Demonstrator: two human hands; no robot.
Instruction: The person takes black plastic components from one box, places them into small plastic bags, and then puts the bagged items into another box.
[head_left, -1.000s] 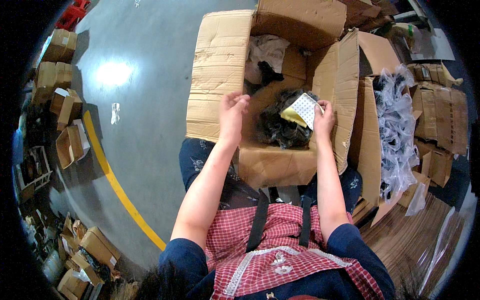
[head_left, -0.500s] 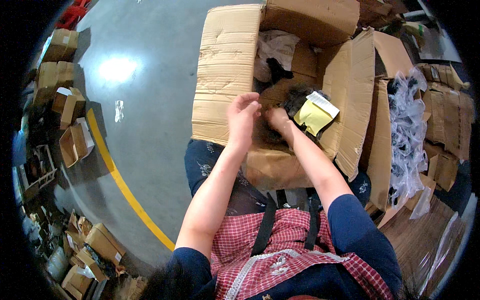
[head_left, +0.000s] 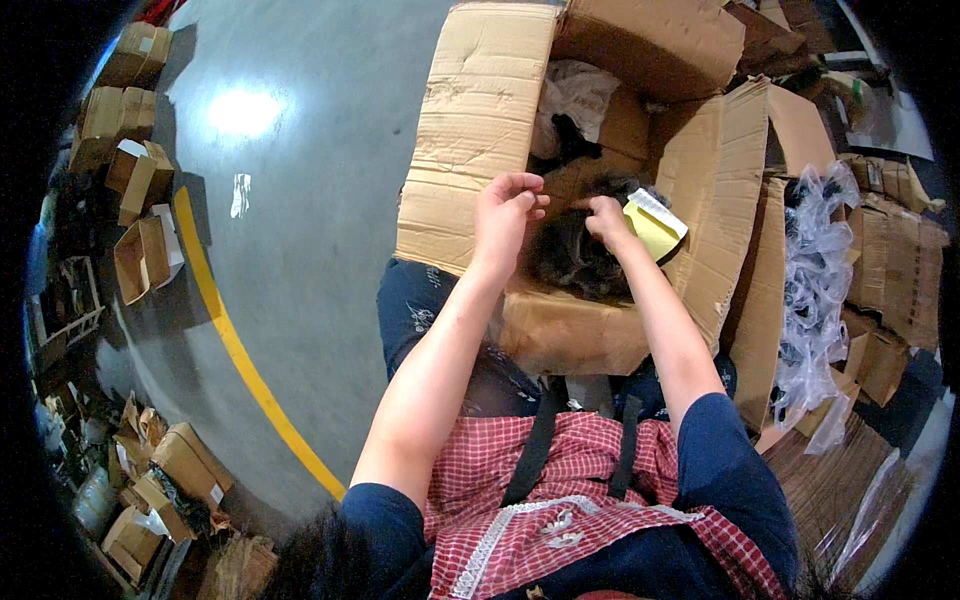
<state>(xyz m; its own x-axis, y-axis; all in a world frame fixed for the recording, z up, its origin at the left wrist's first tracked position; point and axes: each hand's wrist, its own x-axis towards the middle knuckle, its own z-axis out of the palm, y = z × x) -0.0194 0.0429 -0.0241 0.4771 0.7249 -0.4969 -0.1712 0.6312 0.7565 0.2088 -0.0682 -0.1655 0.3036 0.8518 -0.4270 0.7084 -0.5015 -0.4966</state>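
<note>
A large open cardboard box (head_left: 575, 335) stands in front of me, between my knees. My left hand (head_left: 505, 220) is over its left side, fingers curled toward the thumb as in a pinch; whatever they hold is too small to make out. Lower in the box, my right hand (head_left: 608, 222) has its fingers drawn together beside a dark, fluffy, hair-like bundle (head_left: 580, 265). What that hand grips, if anything, cannot be told. Right of it lies a yellow card (head_left: 652, 236) with a white strip. A pale plastic bag (head_left: 578, 90) and a black piece (head_left: 572, 140) lie deeper inside.
The box's left flap (head_left: 480, 130) is folded outward. To the right, clear plastic bags (head_left: 812, 290) hang in a heap beside another carton. Flattened cardboard (head_left: 900, 240) is stacked beyond. Small cartons (head_left: 145, 260) line the left, past a yellow floor line (head_left: 250, 375).
My view has shifted, so the box appears farther right. My right hand has moved up and right, toward the yellow card. My left hand stays curled.
</note>
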